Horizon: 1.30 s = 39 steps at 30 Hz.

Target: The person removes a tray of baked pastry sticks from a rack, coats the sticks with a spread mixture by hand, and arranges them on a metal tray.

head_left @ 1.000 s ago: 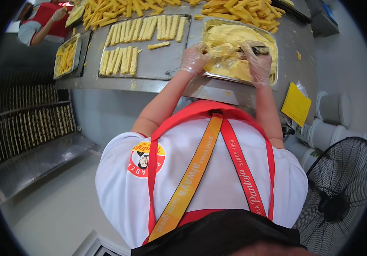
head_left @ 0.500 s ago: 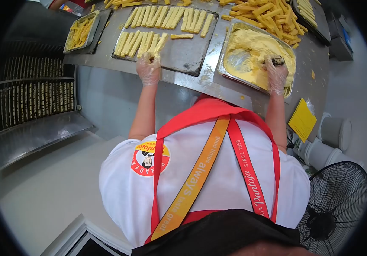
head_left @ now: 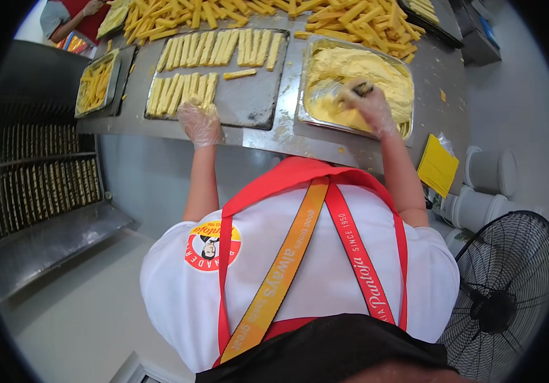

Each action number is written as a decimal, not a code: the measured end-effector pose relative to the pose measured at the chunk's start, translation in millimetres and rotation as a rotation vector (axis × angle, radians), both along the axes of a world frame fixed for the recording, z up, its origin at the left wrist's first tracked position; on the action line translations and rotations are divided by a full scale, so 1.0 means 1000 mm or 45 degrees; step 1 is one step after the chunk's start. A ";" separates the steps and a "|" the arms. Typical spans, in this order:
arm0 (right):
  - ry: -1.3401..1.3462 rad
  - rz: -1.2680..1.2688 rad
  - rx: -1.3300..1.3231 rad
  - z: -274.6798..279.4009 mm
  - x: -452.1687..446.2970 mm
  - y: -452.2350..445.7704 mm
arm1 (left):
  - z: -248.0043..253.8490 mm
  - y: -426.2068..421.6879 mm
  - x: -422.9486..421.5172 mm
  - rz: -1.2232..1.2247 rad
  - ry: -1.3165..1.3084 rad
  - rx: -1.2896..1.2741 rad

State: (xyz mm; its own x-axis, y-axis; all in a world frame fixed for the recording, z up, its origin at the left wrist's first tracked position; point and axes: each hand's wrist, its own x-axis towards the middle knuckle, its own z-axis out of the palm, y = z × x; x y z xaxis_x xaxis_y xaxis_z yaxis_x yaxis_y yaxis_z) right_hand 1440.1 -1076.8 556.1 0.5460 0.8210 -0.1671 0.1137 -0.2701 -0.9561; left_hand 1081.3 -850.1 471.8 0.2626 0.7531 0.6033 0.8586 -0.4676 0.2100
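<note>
My left hand (head_left: 200,122), in a clear glove, is at the near edge of a dark flat tray (head_left: 249,102). Its fingers are closed round the near end of a coated stick (head_left: 210,89) in the front row. Several pale coated sticks lie in two rows, and one single stick (head_left: 240,74) lies crosswise between them. My right hand (head_left: 370,105), gloved and slightly blurred, grips a dark-handled tool (head_left: 362,89) over a metal pan (head_left: 302,96) of yellow cream (head_left: 376,70). The tool's lower part cannot be made out.
Plain yellow sticks (head_left: 363,19) are piled at the back. A smaller pan of sticks (head_left: 96,86) stands left, near a rack (head_left: 38,191). A yellow packet (head_left: 438,165) hangs by the table's right edge. White buckets (head_left: 491,171) and a fan (head_left: 497,306) are right. A co-worker (head_left: 73,25) is far left.
My left hand went from the cream pan to the front row of the tray, where another coated stick now lies. My right hand stayed over the pan and moved left. The view shifted.
</note>
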 end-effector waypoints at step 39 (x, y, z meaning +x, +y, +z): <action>-1.049 -0.175 -0.083 -0.002 0.056 0.025 | 0.115 -0.006 0.266 -1.140 -0.412 -1.099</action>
State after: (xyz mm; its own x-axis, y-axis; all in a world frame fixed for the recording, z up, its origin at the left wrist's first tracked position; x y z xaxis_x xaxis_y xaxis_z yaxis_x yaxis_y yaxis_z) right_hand 1496.0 -1051.8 554.2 0.6083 0.7408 0.2848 0.7315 -0.3841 -0.5633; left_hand 1347.4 -856.5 587.2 0.8112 0.5674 0.1418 0.1704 -0.4613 0.8707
